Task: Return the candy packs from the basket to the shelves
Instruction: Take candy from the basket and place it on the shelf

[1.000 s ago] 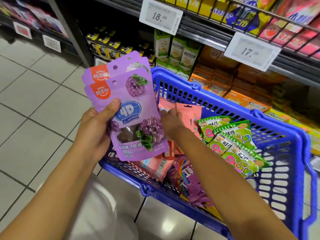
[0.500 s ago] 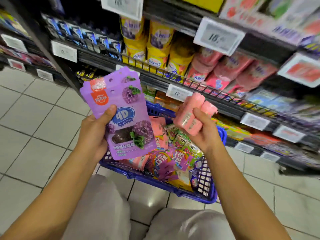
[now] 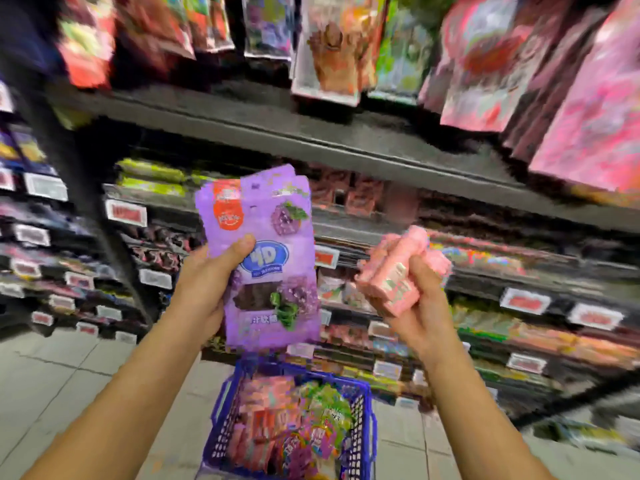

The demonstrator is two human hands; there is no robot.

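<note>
While both arms are raised toward the shelves (image 3: pixel 311 133), my left hand (image 3: pixel 204 285) grips the purple grape packs (image 3: pixel 266 258) upright, thumb across the front, label readable for matching. My right hand (image 3: pixel 415 306) is curled round a bunch of pink packs (image 3: pixel 391 271) at three o'clock of them. At six o'clock, the blue basket (image 3: pixel 221 427) on the floor holds the remaining candy.
</note>
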